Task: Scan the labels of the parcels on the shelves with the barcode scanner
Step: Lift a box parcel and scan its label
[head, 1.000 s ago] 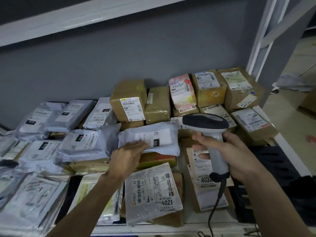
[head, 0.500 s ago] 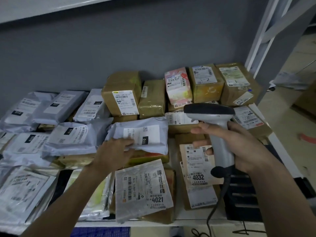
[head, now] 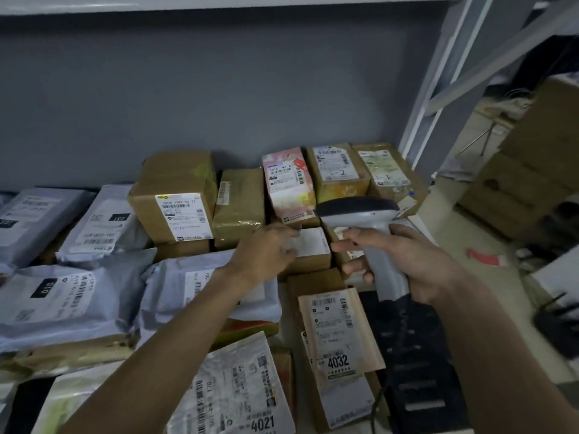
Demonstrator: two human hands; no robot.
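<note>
Grey mailer bags (head: pixel 62 296) fill the left of the frame, no sign of scanning on them; at centre the left hand (head: pixel 266 252) rests on a small brown box (head: pixel 308 252), fingers loosely curled; right of centre the right hand (head: pixel 404 261) grips the barcode scanner (head: pixel 369 220); most parcels probably remain unscanned.

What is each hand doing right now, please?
Left hand: open, fingers touching a small brown box.
Right hand: gripping the barcode scanner.
</note>
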